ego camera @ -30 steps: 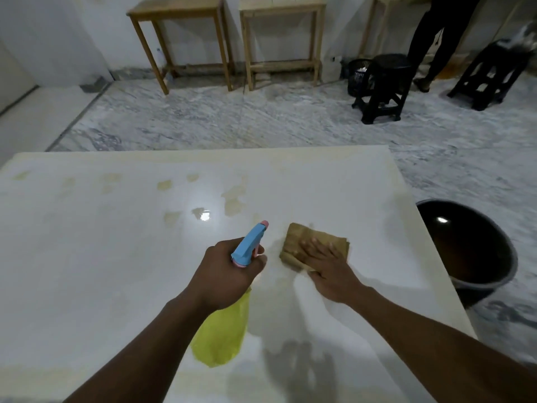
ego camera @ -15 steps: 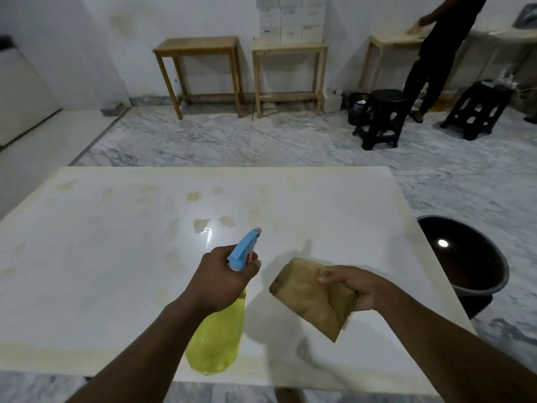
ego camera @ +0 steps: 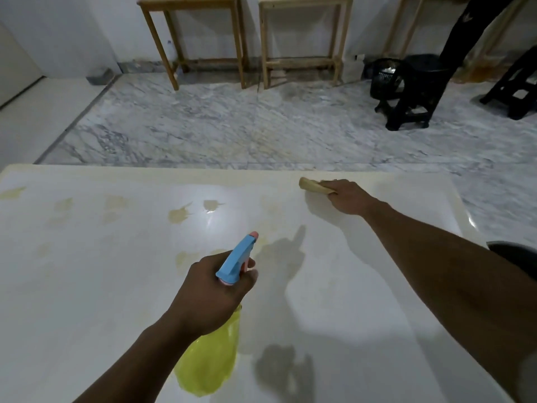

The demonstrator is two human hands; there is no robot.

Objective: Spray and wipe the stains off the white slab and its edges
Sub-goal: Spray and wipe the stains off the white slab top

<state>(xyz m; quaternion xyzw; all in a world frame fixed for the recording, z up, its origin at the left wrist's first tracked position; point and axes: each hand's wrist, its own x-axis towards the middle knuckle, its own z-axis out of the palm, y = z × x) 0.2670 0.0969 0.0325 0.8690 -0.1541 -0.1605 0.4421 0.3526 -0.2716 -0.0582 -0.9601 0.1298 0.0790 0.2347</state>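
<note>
Worktop: the white slab (ego camera: 87,286) is lying flat and glossy beneath both my arms, filling the lower part of the view.
Stains: yellowish stains (ego camera: 178,215) are showing in a loose row across the left and middle of the slab, and a yellowed band is running along its far edge.
Left hand: my left hand (ego camera: 212,292) is gripping the spray bottle (ego camera: 210,362) round its neck, fingers curled, over the near middle of the slab.
Spray bottle: its blue head with the pink tip is pointing away from me toward the stains, and its yellow body is slanting back toward me below my fist.
Right hand: my right hand (ego camera: 347,196) is reaching to the far right part of the slab, fingers curling over the cloth (ego camera: 312,186) and holding it down on the surface.
Cloth: it is lying folded and tan under my right hand, near the far edge, with its left end sticking out past my fingers.
Floor: a grey-veined marble floor (ego camera: 232,129) is stretching beyond the slab.
Background: two wooden tables (ego camera: 200,33) are standing against the wall, with a black stool (ego camera: 415,91) and a black basket (ego camera: 383,78) to their right.
Right edge: a dark basin (ego camera: 517,257) is peeking out behind my right forearm.
</note>
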